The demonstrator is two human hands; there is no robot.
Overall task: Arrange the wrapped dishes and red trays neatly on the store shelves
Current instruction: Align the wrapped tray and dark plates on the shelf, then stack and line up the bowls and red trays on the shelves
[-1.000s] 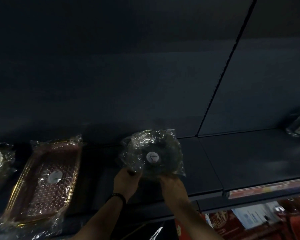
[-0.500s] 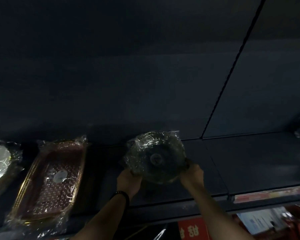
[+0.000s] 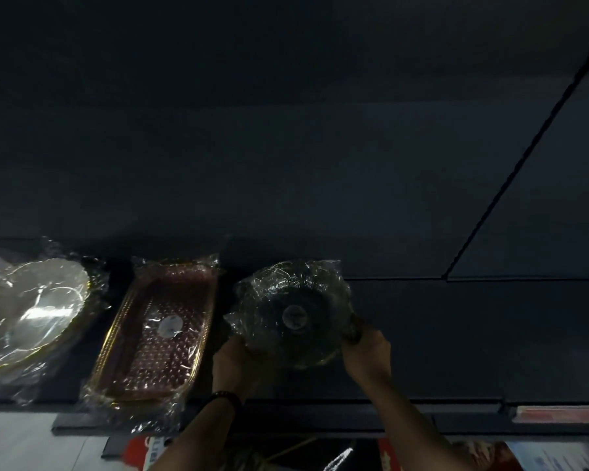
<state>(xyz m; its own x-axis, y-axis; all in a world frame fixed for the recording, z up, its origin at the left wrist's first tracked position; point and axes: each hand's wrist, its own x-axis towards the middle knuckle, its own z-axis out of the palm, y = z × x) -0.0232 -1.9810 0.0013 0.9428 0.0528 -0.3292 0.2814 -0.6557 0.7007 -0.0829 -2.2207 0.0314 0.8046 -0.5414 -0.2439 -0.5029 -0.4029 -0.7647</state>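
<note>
A dark round dish (image 3: 291,316) wrapped in clear plastic stands tilted on the dark shelf (image 3: 456,338), its face with a round sticker toward me. My left hand (image 3: 233,363) grips its lower left edge and my right hand (image 3: 366,351) grips its right edge. Just left of it lies a red tray (image 3: 160,331) with a gold rim, wrapped in plastic and leaning back. Further left sits a wrapped white dish (image 3: 28,311) with a gold edge.
The shelf stretches bare to the right of the dark dish. A red price strip (image 3: 558,413) runs along the shelf's front edge at the right. Red packaged goods (image 3: 402,453) show on the level below. The dark back panel rises behind.
The view has shifted right, so the white dish shows more fully. My hands have stayed on the dark dish, holding it closer to the red tray.
</note>
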